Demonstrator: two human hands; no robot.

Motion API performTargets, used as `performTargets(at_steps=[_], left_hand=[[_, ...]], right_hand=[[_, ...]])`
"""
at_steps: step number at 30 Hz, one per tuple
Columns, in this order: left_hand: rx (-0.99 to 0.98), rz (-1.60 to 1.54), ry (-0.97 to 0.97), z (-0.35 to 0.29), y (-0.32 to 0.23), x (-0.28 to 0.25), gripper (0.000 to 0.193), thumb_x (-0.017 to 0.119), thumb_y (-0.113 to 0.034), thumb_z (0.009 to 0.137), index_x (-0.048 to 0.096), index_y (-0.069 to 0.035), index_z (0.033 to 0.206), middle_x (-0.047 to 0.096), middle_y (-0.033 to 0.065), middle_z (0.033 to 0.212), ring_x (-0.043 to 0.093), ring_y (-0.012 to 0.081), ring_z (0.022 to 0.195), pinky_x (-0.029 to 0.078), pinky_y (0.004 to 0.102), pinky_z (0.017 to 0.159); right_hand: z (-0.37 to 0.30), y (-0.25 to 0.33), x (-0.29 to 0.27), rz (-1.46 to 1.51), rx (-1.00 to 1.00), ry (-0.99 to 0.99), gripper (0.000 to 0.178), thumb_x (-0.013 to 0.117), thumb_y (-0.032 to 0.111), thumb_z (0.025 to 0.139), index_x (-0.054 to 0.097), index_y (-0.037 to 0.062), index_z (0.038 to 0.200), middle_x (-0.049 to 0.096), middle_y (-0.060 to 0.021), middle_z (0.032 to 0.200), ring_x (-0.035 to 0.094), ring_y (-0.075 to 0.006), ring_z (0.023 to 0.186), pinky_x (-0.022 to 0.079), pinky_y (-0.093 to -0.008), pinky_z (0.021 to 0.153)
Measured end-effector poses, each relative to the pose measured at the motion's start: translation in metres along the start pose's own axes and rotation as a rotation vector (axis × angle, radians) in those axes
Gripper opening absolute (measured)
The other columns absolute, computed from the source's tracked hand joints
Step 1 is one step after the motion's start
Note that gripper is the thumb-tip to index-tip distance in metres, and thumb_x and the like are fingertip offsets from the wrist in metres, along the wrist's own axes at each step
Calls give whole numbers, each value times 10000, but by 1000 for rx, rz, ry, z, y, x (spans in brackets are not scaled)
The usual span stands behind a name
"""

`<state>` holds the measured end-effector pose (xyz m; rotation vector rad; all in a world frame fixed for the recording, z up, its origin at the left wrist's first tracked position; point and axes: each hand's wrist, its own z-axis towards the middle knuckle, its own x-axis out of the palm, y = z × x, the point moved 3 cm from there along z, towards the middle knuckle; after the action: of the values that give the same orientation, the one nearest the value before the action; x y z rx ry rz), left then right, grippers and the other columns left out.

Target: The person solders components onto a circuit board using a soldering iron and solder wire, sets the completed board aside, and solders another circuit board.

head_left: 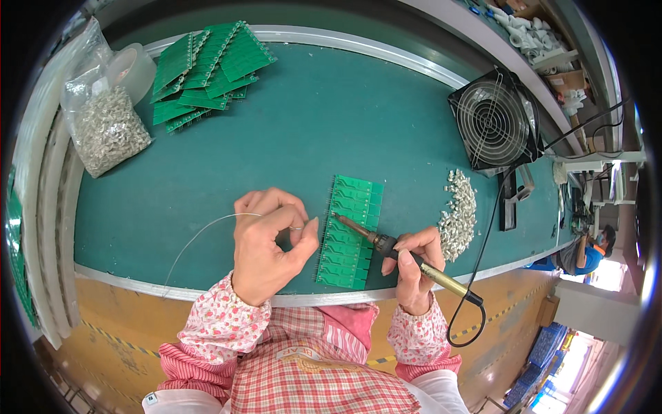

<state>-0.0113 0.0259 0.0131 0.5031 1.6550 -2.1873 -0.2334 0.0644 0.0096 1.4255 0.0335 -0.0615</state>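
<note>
- Left hand: fingers curled, thumb and forefinger pinched narrow on a thin silvery solder wire. The wire loops away toward 9 o'clock, then down to the belt's near edge.
- Right hand: closed pen-fashion round a soldering iron with a brass-coloured barrel and black collar. Tip points to 10 o'clock and rests on or just above the panel; contact cannot be told. Black cord leaves the handle end at 4 o'clock.
- Work piece: green rectangular circuit-board panel with rows of small pins along its edges, flat on the dark green belt surface, between the two hands, just past the near rail.
- Handling, judged: panel looks light, thin and stiff; pins likely bend easily, so hold it by its bare long edges, never the pin rows. Wire is soft and springy; grip near its free end. Hot iron: handle only.
- At 3 o'clock of the panel, a loose heap of small silver metal terminals; beyond it at 1 o'clock, a black square fan with a wire guard.
- At 11 o'clock, far end of the belt: fanned stack of more green boards; at 10 o'clock, a clear plastic bag of silver terminals.
- Another person sits at the far right edge.
</note>
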Motion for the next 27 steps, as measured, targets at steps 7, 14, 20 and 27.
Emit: performTargets(at_steps=[7,14,20,27], left_hand=[[27,29,10,-1,2,1,252,730,-33,714,510,-66,595,613,22,791,569,186,789,340,373,885],[35,47,11,0,2,3,251,731,-35,718,513,-66,599,612,24,792,573,189,794,342,377,883],[49,46,-34,0,2,3,283,732,-47,702,483,-83,571,604,10,776,543,203,726,346,374,857],[26,45,-7,0,1,2,261,725,-30,726,503,-60,594,606,30,769,573,186,765,348,371,870]], right_hand=[[-1,-1,-1,-8,2,-11,204,600,144,936,479,-20,951,611,-101,689,586,-107,564,483,-239,515],[2,4,4,-68,7,-15,199,539,167,917,441,-5,942,522,-86,658,495,-119,494,404,-231,449],[1,2,4,-60,0,-16,186,534,153,919,444,-8,943,518,-83,655,495,-118,495,404,-228,450],[-3,-1,-1,-5,-9,-24,206,608,143,930,483,-18,962,609,-90,697,581,-98,559,483,-227,511]])
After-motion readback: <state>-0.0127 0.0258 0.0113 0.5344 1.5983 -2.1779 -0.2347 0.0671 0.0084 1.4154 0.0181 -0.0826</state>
